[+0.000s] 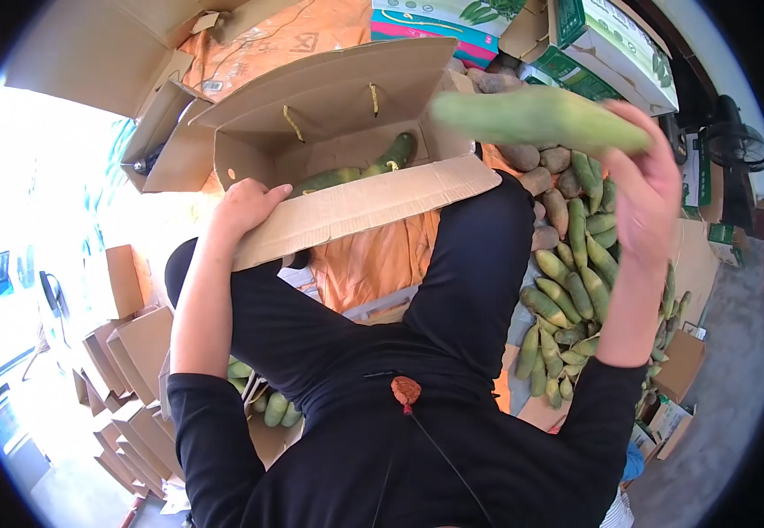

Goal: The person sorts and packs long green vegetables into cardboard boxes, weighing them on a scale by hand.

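Observation:
My right hand (648,180) is raised at the upper right, its fingers wrapped round one end of a long green radish (532,119), which is slightly blurred. The radish lies nearly level, its far end close to the right side of an open cardboard box (263,145). Inside the box are green radishes (391,154), partly hidden by the front flap (364,204). My left hand (252,204) grips the left end of that flap, with the thumb along its edge. The box stands before my knees, and yellow rope handles hang on its back wall.
A heap of green radishes (576,286) lies to my right, beside brown, earthy-looking roots (554,207). Printed green-and-white cartons (620,53) stand at the upper right. Folded cardboard boxes (135,352) line the left. A black fan (734,136) stands at the far right.

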The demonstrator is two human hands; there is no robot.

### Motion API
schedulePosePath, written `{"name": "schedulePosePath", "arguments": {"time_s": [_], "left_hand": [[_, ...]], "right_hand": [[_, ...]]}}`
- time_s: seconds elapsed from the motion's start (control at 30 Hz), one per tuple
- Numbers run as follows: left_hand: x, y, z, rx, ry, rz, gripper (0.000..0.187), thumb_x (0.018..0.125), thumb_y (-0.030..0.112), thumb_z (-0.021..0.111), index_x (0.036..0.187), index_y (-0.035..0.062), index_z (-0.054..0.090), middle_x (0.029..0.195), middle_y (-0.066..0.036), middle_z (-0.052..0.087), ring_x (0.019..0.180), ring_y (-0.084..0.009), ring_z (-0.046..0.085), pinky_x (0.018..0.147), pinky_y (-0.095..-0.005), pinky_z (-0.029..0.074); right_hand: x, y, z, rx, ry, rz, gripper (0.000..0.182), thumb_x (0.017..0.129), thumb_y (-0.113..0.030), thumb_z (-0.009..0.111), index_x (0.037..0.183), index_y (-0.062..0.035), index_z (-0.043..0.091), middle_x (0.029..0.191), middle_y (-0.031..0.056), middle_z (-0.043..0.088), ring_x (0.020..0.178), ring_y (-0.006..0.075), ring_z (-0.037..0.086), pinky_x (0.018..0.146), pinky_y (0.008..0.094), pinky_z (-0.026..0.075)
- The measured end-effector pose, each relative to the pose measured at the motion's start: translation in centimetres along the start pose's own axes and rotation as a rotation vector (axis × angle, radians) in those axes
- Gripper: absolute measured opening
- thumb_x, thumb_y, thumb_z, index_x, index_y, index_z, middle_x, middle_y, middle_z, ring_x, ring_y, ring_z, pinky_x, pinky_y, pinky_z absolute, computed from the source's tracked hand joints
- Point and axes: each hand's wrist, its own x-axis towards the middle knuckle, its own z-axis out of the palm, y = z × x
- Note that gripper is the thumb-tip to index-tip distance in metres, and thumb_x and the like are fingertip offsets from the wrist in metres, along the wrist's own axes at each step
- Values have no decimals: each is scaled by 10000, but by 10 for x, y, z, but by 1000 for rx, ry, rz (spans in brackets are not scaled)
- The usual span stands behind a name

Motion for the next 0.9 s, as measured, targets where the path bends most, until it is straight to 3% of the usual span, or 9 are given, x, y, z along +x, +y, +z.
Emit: {"name": "schedulePosePath", "arguments": {"time_s": [0.07,0.2,0.37,0.43,0.57,0.7,0.83,0.87,0.9], "left_hand": [[1,-1,1,-1,-8,0,588,808,526,529,905,-35,676,857,-247,651,860,-342,643,821,-402,475],[-1,2,-2,-13,-26,-17,584,799,527,529,884,-30,684,921,-245,645,926,-351,623,856,-415,462],[1,0,-1,22,-20,-2,586,800,529,529,888,-29,682,921,-240,647,930,-355,620,857,-415,461],[1,1,-3,10,-30,-15,586,802,526,525,894,-31,681,925,-240,647,933,-356,619,860,-415,460],[-2,4,-5,-10,-36,-34,585,807,520,513,917,-30,680,938,-238,648,942,-360,618,869,-412,456],[-1,5,-5,19,-58,-11,588,802,529,513,940,-18,680,949,-250,643,948,-363,617,875,-407,453],[-2,6,-4,23,-38,-2,590,814,536,510,945,-14,680,931,-265,641,949,-373,615,878,-412,446],[1,4,-3,34,-34,-2,595,818,539,507,945,-17,678,926,-270,640,950,-374,615,877,-414,444],[5,2,-1,47,-32,-2,601,821,542,504,946,-19,677,920,-275,639,950,-375,615,877,-415,443]], "right_hand": [[23,7,45,63,-164,124,359,792,23,602,1147,-10,559,1051,54,596,952,123,567,852,249,449],[57,65,138,-174,-473,-65,292,770,-53,645,1060,-63,619,986,51,570,907,130,558,782,266,467],[58,132,238,-191,-536,-152,305,700,-61,664,1004,-63,636,937,110,570,872,235,570,769,322,471],[58,139,250,-177,-633,72,299,705,-55,657,1003,-47,641,963,127,605,900,240,584,796,329,470],[71,140,217,-598,-749,91,281,748,-82,659,1024,-28,647,985,143,649,915,235,619,789,327,488],[79,89,147,-274,-758,202,299,829,-163,631,1095,-27,611,1007,89,640,942,148,593,752,273,486],[54,87,61,-56,-421,258,292,857,-178,600,1124,-58,599,975,40,634,897,105,582,716,234,473],[45,88,39,109,-330,357,261,828,-78,615,1083,-25,604,929,57,633,820,118,595,709,252,482],[31,76,17,-181,-234,435,306,820,-72,624,1112,-6,564,955,72,621,878,141,594,755,266,487]]}}
